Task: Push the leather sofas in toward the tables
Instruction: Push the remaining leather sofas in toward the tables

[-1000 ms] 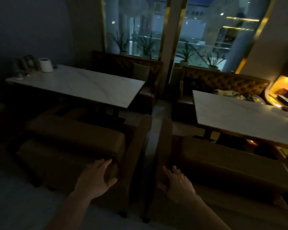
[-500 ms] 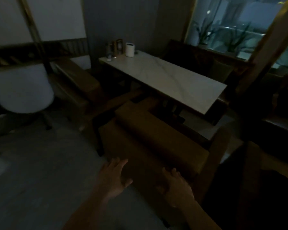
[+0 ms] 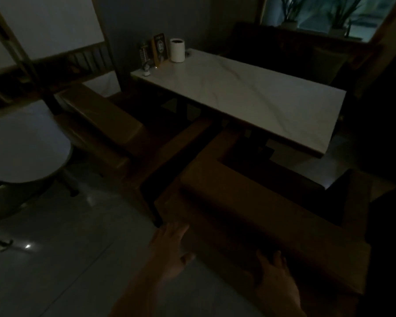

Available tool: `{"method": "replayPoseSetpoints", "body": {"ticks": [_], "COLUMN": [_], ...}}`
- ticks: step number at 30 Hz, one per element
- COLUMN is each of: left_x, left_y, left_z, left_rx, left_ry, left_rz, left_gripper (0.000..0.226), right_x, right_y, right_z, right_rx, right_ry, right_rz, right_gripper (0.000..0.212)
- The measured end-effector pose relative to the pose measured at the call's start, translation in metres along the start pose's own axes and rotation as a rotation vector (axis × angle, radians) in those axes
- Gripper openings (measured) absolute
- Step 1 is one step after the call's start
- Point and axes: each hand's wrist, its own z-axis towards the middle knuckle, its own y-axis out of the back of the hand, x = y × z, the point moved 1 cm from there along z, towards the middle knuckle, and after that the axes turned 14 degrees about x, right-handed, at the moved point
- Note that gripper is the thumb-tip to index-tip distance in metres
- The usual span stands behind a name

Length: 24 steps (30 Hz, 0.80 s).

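Observation:
A brown leather sofa (image 3: 256,209) stands in front of me, its back toward me and its arms pointing at the white marble table (image 3: 249,97). My left hand (image 3: 172,250) lies flat with straight fingers against the near left corner of the sofa's back. My right hand (image 3: 277,277) presses flat on the same back, farther right. A second brown leather sofa (image 3: 105,124) stands to the left, beside the table's left end. The room is very dark.
A toilet roll (image 3: 177,50), a menu stand (image 3: 159,50) and small items sit at the table's far end. A dark bench (image 3: 306,53) lines the window side. A white round chair (image 3: 25,145) stands at left on the grey floor (image 3: 66,248).
My view has swung left, away from the right-hand table. Both hands now lie on the back of the left-hand sofa; the right hand came over from the other sofa.

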Motion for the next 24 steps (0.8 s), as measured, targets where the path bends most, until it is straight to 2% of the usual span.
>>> {"method": "replayPoseSetpoints", "body": {"ticks": [5,7,9,12,17,20,24], "left_x": [0.028,0.036,0.044,0.043,0.035,0.045,0.051], "left_y": [0.009,0.011,0.011,0.005,-0.014,-0.023,-0.036], "left_z": [0.076,0.104,0.127,0.153,0.172,0.18,0.186], "left_rx": [0.155,0.186,0.172,0.152,0.11,0.023,-0.069], "left_ry": [-0.161,-0.248,-0.308,-0.385,-0.477,-0.521,-0.559], "left_rz": [0.047,0.116,0.204,0.292,0.312,0.323,0.342], "left_gripper": [0.083,0.083,0.084,0.083,0.084,0.087,0.085], "right_x": [-0.01,-0.01,-0.002,0.014,0.024,0.027,0.024], "right_y": [-0.014,-0.028,-0.041,-0.054,-0.057,-0.066,-0.07], "right_z": [0.031,0.038,0.039,0.045,0.067,0.072,0.073], "right_rx": [0.036,0.002,-0.13,-0.254,-0.289,-0.359,-0.373], "right_ry": [-0.216,-0.244,-0.246,-0.283,-0.314,-0.321,-0.337], "right_rz": [0.125,0.173,0.18,0.231,0.274,0.273,0.233], "right_gripper": [0.098,0.099,0.095,0.103,0.109,0.105,0.101]}}
